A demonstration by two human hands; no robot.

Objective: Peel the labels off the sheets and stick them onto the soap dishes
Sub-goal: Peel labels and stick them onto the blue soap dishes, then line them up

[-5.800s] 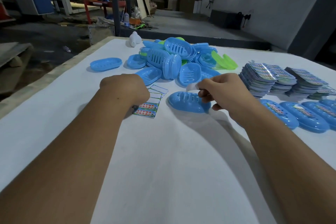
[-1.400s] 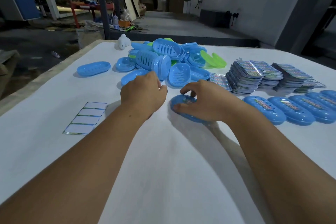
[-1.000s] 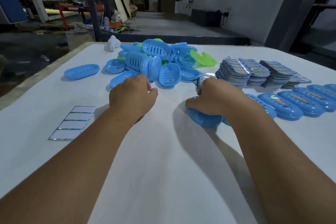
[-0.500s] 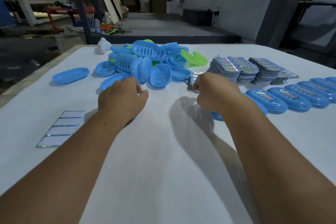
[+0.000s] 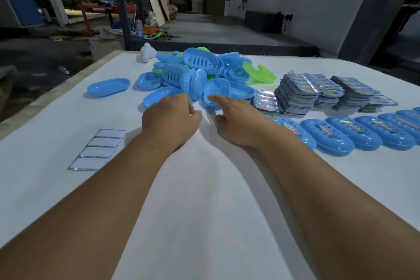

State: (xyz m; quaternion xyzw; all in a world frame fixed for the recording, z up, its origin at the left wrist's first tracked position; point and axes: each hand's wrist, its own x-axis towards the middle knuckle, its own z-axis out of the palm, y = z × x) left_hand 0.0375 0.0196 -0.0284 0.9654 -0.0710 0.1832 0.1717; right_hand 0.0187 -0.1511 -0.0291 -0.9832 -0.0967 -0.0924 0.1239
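Note:
A heap of blue soap dishes (image 5: pixel 195 75) lies at the far middle of the white table (image 5: pixel 204 200). My right hand (image 5: pixel 236 120) hovers just in front of it, empty, with the index finger stretched toward a tilted blue dish (image 5: pixel 214 92). My left hand (image 5: pixel 170 118) rests beside it with loosely curled fingers, holding nothing. A row of labelled blue dishes (image 5: pixel 329 137) runs along the right. Stacks of shiny label sheets (image 5: pixel 300 91) stand behind that row, with a single sheet (image 5: pixel 264 102) lying to their left.
A stripped backing sheet (image 5: pixel 97 149) lies at the left. A lone blue dish (image 5: pixel 109 86) sits at the far left, green dishes (image 5: pixel 261 73) lie behind the heap, and a small white object (image 5: pixel 147 52) is near the table's far edge.
My right hand carried the labelled dish to the left end of the row, let go of it, and swung back toward the heap. My left hand has hardly moved.

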